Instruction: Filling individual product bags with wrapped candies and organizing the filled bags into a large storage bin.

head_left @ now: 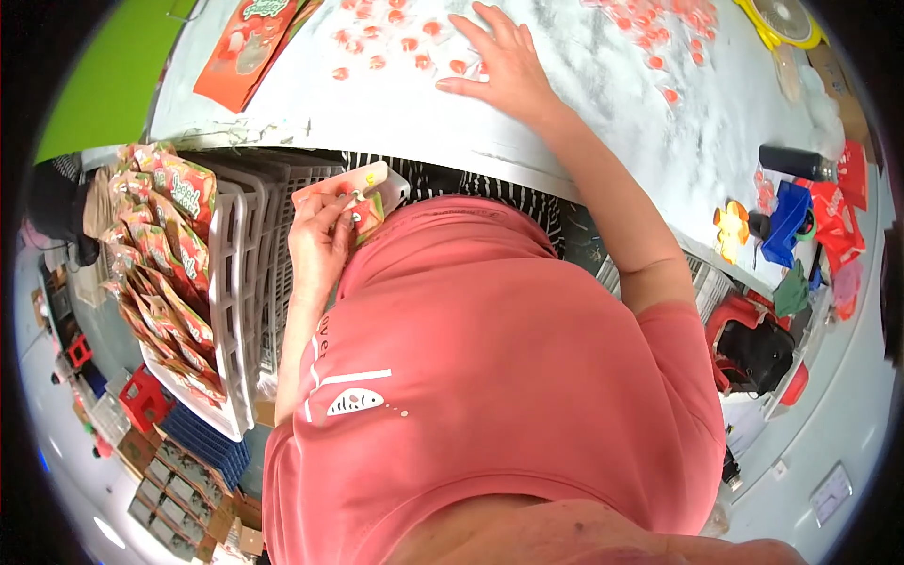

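The person wears a loose coral-pink T-shirt (490, 377) with short sleeves; the right sleeve (683, 348) ends above the elbow, and both forearms are bare. Near the left side of the shirt sits a small white print (353, 395): thin lines, a fish-like shape and a few dots. A strip of black-and-white striped cloth (490, 184) shows beyond the shirt, by the table edge.
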Motion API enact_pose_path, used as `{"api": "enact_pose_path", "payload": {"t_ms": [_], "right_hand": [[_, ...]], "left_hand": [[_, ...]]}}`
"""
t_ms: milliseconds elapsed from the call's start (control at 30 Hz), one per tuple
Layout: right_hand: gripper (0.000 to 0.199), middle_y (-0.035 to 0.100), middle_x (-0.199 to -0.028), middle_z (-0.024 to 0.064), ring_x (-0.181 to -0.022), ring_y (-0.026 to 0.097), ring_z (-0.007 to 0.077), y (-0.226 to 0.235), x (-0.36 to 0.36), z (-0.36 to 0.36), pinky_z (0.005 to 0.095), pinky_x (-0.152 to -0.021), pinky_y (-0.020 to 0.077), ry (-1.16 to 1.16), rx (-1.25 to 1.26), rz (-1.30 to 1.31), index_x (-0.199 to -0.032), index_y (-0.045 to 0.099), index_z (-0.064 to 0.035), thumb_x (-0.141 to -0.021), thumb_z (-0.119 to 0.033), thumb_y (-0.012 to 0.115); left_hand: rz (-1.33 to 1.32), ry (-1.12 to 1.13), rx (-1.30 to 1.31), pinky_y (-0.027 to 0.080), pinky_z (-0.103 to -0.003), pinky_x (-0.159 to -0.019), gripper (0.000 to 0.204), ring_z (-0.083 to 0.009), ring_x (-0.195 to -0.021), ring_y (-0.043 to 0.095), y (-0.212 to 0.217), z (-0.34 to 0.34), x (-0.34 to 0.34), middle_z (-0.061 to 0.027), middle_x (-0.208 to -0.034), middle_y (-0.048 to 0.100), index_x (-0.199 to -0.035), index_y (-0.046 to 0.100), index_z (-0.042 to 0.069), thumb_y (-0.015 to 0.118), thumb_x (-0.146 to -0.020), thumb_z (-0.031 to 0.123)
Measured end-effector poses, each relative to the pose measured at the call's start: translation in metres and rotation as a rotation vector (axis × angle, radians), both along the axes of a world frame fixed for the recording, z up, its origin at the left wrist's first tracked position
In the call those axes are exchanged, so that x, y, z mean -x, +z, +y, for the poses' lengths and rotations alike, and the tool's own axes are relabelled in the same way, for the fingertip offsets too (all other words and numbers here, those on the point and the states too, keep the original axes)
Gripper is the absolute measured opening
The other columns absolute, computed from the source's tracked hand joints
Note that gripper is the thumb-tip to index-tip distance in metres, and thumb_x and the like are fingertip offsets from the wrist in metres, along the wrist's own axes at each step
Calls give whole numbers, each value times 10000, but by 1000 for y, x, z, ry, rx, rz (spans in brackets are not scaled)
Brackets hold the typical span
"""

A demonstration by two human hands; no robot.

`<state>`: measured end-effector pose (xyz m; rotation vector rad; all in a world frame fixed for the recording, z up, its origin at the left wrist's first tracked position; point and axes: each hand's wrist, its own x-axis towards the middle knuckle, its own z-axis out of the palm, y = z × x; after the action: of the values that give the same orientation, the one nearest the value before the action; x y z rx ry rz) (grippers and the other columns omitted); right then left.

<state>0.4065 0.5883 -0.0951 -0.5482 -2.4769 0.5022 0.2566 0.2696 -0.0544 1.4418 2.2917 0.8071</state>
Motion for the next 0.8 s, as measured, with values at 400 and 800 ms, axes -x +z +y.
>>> {"api": "enact_pose_path", "payload": {"t_ms": [400,800], "right_hand": [[403,588,-1257,124,-1197,519,320,17,47,-20,470,-999,405,30,-268,-85,-1204,659,-157,-865,-373,686],[191,663,-960,27,-843,666,177,3,37,-4,287,-731,567,57,32,111,-1003,711,-105,-855,-222,740]], "left_hand": [[-104,164,-162,482,-280,-667,157,-188,-755,615,28,-8,15,-99,-896,670,-1005,696,23,685,-850,10],[-183,111,-422,472,-218,-604,183,-94,-754,598,62,35,30,-55,-882,636,-1018,727,29,725,-838,-6]]}}
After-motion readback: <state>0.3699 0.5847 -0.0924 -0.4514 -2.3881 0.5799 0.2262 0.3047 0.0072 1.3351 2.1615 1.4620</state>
